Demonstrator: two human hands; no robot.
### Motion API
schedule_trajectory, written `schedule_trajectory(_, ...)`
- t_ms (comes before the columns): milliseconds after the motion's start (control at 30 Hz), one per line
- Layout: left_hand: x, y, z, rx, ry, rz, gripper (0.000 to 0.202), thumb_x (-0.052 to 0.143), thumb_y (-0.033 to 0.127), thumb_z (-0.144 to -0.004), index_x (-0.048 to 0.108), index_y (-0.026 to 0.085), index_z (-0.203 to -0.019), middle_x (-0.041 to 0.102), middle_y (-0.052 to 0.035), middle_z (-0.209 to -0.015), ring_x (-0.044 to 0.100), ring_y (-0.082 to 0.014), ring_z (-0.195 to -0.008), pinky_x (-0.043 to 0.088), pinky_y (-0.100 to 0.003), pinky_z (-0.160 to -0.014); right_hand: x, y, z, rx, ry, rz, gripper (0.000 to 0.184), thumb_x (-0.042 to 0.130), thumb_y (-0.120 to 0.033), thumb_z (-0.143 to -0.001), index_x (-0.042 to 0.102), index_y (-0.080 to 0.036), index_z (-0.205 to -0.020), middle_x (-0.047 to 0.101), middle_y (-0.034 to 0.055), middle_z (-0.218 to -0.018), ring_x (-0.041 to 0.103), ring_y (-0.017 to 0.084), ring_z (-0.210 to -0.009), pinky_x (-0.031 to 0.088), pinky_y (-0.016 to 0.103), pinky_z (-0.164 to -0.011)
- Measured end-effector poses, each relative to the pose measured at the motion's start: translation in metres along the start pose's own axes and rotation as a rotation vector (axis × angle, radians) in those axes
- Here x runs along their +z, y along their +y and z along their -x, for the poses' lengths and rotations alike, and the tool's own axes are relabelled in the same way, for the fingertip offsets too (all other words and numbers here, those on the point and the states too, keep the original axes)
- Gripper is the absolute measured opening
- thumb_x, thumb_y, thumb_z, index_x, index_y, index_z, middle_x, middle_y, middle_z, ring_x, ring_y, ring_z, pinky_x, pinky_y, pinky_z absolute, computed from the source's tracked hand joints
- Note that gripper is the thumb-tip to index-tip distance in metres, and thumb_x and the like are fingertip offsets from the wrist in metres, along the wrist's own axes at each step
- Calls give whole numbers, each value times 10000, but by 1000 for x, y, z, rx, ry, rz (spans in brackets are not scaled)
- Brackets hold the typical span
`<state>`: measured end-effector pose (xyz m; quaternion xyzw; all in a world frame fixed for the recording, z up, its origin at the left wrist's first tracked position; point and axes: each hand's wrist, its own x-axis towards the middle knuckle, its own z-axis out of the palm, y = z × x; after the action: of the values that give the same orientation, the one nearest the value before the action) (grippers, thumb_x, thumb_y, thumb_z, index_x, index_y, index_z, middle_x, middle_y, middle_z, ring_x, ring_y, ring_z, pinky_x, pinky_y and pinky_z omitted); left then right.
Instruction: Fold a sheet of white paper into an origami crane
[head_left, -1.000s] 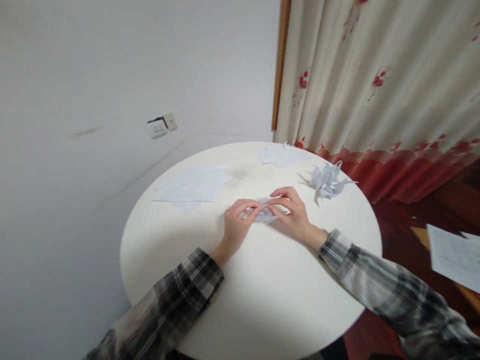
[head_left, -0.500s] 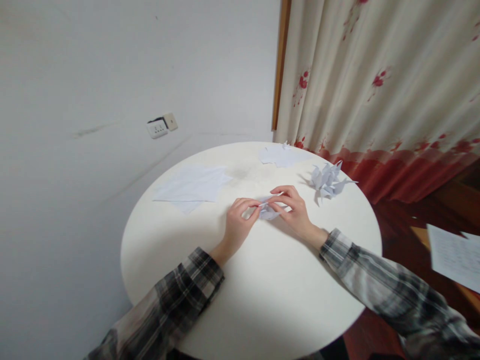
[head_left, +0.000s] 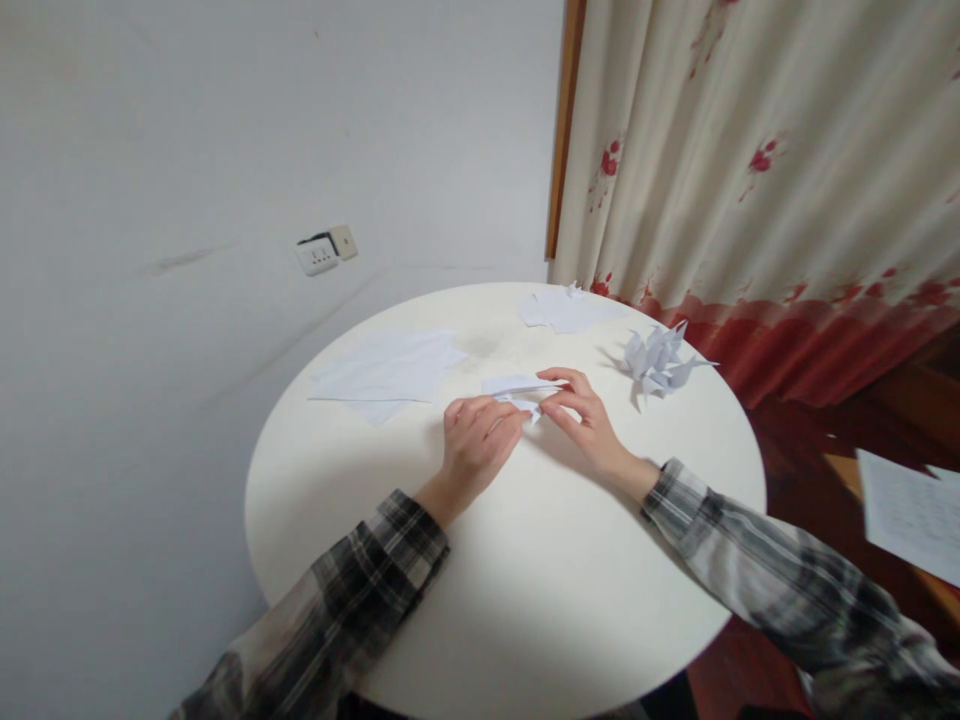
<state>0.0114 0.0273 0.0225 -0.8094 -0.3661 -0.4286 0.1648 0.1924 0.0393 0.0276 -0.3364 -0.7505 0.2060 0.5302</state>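
Observation:
Between my hands, just above the middle of the table, is a small piece of folded white paper (head_left: 517,385). My left hand (head_left: 480,445) is closed on its near left part, with the fingers covering some of it. My right hand (head_left: 581,415) grips its right end, thumb and fingers curved around the edge. The paper has one long flap standing at the back and a small pointed part at the front. Its lower left portion is hidden behind my left fingers.
A round white table (head_left: 495,590) carries a stack of white paper (head_left: 382,367) at left, more paper pieces (head_left: 562,310) at the back, and a cluster of folded paper cranes (head_left: 656,360) at right. Printed sheets (head_left: 911,510) lie lower, beyond the right edge. A wall and curtain (head_left: 750,220) stand behind.
The folded paper has turned and spread, so a long flap now shows behind the left fingers. My left hand has rolled over from a fingertip pinch; my right hand stays nearly in place.

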Motion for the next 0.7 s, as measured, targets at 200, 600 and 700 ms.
schedule_trajectory(200,2,0,2,28,-8,-15,163,547,184,-793,635,266,-902,676,-5,-832,551,-174,-890,292,-337,-811,2,1,-3,28,-25,-8,155,566,-334,-787,661,-239,-710,537,35,-1149,454,205,-1093,357,434,-949)
schedule_trajectory(600,16,10,-1,-255,-111,364,89,549,254,-780,585,183,-819,626,-32,-744,568,-152,-722,432,-272,-690,3,12,-5,99,88,-29,140,590,-351,-764,680,-251,-727,535,29,-1178,442,209,-1122,349,430,-945)
schedule_trajectory(700,20,12,0,-343,-145,457,120,561,275,-776,611,187,-841,650,-34,-779,577,-142,-698,437,-258,-664,6,11,-4,105,61,-39,147,587,-357,-765,685,-253,-731,531,29,-1188,441,208,-1124,353,424,-941)
